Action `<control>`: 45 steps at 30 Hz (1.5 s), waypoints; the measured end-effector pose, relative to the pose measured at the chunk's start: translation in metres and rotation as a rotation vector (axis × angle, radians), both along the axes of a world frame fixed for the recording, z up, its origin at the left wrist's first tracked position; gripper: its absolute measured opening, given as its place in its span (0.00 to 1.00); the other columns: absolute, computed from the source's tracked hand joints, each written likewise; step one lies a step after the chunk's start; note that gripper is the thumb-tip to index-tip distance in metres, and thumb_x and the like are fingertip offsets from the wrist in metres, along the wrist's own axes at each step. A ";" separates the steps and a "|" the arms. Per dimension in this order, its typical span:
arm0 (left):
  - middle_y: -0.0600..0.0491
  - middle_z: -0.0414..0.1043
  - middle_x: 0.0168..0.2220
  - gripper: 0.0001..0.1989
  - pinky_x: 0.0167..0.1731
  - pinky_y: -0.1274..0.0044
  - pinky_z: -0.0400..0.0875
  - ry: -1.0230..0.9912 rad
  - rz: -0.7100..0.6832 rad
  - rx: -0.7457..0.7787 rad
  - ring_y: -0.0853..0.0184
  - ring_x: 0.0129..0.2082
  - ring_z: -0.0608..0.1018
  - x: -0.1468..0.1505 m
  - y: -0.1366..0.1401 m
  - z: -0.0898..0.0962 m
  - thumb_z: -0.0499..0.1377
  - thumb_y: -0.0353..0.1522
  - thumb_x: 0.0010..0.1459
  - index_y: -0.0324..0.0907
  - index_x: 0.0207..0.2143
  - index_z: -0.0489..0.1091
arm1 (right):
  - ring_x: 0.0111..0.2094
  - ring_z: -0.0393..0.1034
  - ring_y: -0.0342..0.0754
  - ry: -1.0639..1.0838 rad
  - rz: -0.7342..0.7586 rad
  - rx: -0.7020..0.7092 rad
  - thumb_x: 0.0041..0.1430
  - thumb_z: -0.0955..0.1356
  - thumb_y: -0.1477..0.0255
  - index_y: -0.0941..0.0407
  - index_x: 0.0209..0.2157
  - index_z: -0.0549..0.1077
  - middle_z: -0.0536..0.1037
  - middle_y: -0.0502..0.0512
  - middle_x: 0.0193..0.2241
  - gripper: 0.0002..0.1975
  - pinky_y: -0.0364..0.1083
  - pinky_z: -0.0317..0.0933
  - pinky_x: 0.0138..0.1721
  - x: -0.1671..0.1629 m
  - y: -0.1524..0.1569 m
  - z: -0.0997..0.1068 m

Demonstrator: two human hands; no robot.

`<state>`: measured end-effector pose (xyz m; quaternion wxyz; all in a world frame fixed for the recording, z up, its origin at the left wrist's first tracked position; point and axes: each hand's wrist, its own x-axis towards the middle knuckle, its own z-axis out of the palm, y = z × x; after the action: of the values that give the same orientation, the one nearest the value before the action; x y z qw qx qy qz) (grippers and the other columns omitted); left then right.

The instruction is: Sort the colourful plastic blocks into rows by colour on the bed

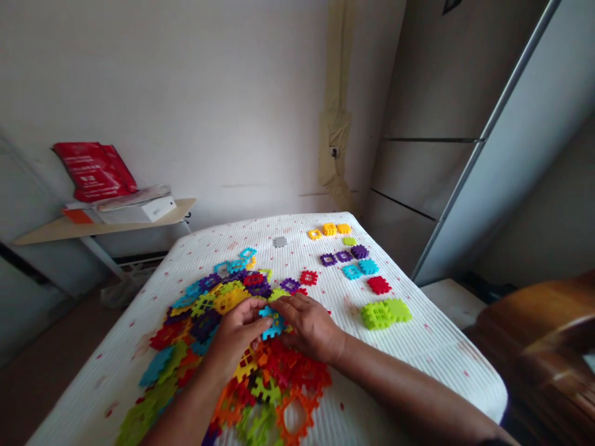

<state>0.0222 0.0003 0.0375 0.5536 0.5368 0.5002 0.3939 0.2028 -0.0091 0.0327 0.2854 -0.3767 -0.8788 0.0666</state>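
The left hand (242, 325) and right hand (310, 325) are bare; the bare forearms (409, 387) taper toward the wrists (340, 348).

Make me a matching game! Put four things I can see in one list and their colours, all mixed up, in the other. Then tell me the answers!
Things:
1. Piece between the hands, left and right
2. Bag on the side table
3. Lone piece near the far edge of the cloth
4. Touching pair nearest the right forearm

Colours:
A. Grey
B. Lime green
C. Light blue
D. Red

Right pairs: 1-C, 2-D, 3-A, 4-B.
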 end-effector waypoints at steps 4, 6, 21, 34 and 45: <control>0.56 0.71 0.25 0.20 0.20 0.80 0.63 -0.069 -0.043 -0.025 0.73 0.19 0.68 -0.003 -0.004 -0.006 0.63 0.37 0.43 0.40 0.39 0.65 | 0.45 0.65 0.52 0.013 -0.009 -0.014 0.48 0.70 0.69 0.56 0.53 0.61 0.71 0.60 0.47 0.30 0.49 0.59 0.46 0.001 -0.001 -0.002; 0.56 0.70 0.23 0.20 0.19 0.81 0.62 -0.072 -0.031 -0.021 0.73 0.19 0.68 -0.002 -0.005 -0.008 0.64 0.36 0.43 0.40 0.39 0.66 | 0.44 0.65 0.53 -0.001 -0.018 -0.018 0.47 0.70 0.67 0.56 0.52 0.62 0.71 0.59 0.46 0.29 0.49 0.60 0.45 0.000 -0.001 -0.002; 0.59 0.65 0.24 0.20 0.16 0.83 0.58 -0.370 -0.115 -0.130 0.77 0.18 0.65 -0.015 -0.008 -0.007 0.67 0.37 0.41 0.44 0.36 0.63 | 0.33 0.72 0.46 0.164 0.006 -0.314 0.44 0.73 0.66 0.54 0.47 0.67 0.76 0.52 0.35 0.26 0.42 0.63 0.33 0.009 -0.004 0.024; 0.60 0.67 0.25 0.22 0.17 0.85 0.58 -0.347 0.102 -0.088 0.78 0.18 0.64 -0.024 -0.001 -0.002 0.68 0.34 0.37 0.43 0.36 0.65 | 0.49 0.63 0.56 -0.620 -0.404 -0.195 0.42 0.73 0.72 0.53 0.49 0.69 0.73 0.57 0.46 0.29 0.51 0.58 0.46 0.171 0.095 0.034; 0.59 0.67 0.26 0.21 0.18 0.85 0.59 -0.313 0.100 -0.087 0.78 0.20 0.65 -0.023 -0.003 -0.003 0.68 0.34 0.38 0.43 0.36 0.65 | 0.47 0.65 0.56 -0.864 -0.432 -0.273 0.41 0.73 0.71 0.51 0.49 0.69 0.74 0.57 0.43 0.29 0.49 0.59 0.43 0.171 0.113 0.010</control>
<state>-0.0008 -0.0027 0.0345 0.6270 0.4190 0.4507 0.4778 0.3741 0.1035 0.0430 -0.1492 -0.5771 -0.8018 -0.0417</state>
